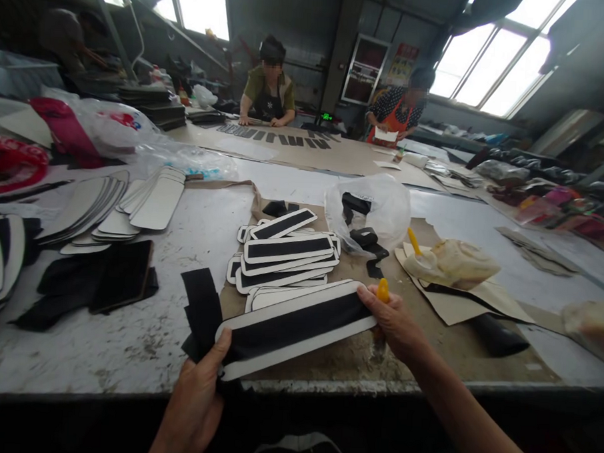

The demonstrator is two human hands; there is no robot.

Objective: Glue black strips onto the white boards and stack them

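While left hand (200, 382) and right hand (392, 318) grip opposite ends of 1 panel (305, 325) over the table (126, 359), its black strip (272, 337) looks laid; piled panels (288, 250) behind appear done, plain blanks (159, 201) at left likely remain.

Left hand (197, 399) gripping one end of a black-and-white panel (297, 328), right hand (393, 317) pinching the other, yellow handle (382, 290) jutting up by that hand, similar panels (288, 249) piled just behind on the worktop (146, 346).
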